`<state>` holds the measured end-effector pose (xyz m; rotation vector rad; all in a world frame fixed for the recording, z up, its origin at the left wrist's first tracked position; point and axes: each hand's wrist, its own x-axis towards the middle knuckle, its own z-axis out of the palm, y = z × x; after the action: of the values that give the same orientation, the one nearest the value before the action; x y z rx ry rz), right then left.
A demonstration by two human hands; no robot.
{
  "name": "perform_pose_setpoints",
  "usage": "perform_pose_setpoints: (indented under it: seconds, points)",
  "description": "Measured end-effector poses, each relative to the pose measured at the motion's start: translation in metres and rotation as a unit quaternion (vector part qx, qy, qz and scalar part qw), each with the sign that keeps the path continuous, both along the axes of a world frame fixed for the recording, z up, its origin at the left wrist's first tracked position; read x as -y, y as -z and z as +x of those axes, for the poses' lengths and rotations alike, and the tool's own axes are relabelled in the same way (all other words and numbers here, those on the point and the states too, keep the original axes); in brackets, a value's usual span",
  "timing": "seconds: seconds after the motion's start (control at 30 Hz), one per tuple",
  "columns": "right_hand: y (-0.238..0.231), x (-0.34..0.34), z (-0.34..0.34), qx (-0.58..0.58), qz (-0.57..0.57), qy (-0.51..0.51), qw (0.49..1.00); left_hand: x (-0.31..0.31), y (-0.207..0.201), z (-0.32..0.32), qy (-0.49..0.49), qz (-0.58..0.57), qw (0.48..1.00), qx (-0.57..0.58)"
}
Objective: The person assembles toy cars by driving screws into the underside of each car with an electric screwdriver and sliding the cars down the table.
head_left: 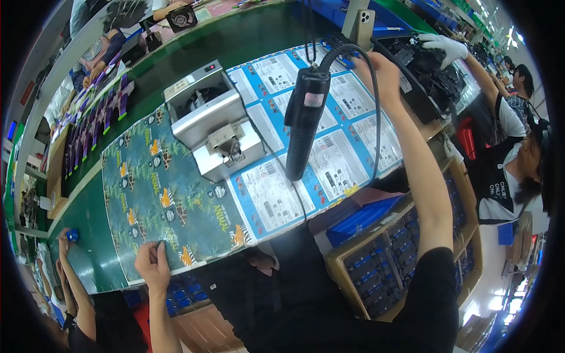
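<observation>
My left hand [154, 266] is at the near edge of the bench, over a green animal-print sheet [141, 217]. Its fingers are curled in, with a tiny dark spot at the tips; what they hold is too small to name. My right hand [381, 76] reaches to the far right of the bench, fingers bent together beside small blue and black parts [338, 44]. A cable partly covers those fingers. Between my hands a black electric screwdriver [305, 117] hangs upright over a blue-and-white printed sheet [273, 194]. Left of it stands a metal fixture [218, 126].
A phone [365, 28] leans on a post at the back. Beyond my right hand is a black bin [412, 70], where a co-worker's gloved hand [445, 48] reaches in. Cardboard boxes [347, 276] of blue-black parts stand at right. Purple parts [106, 112] line the far left.
</observation>
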<state>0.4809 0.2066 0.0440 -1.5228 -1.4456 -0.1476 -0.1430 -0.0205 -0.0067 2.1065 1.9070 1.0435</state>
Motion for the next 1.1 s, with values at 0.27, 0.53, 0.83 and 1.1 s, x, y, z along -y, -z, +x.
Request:
perform_pose_setpoints:
  seconds: [0.27,0.53,0.83,1.1]
  points:
    - [0.008,-0.088,-0.008,0.300,-0.207,0.201,0.909,0.001,0.003,0.002,-0.008,-0.002,1.000,-0.018]
    - [0.016,-0.025,-0.031,0.208,-0.135,0.089,0.965,0.007,0.006,-0.001,-0.041,0.003,0.999,0.019]
    - [-0.059,0.201,-0.031,0.106,-0.067,0.080,0.989,0.032,0.004,0.056,0.019,0.112,0.980,0.162]
    - [-0.057,0.299,-0.176,0.124,-0.068,-0.129,0.982,0.068,-0.037,0.266,0.259,-0.251,0.597,0.716]
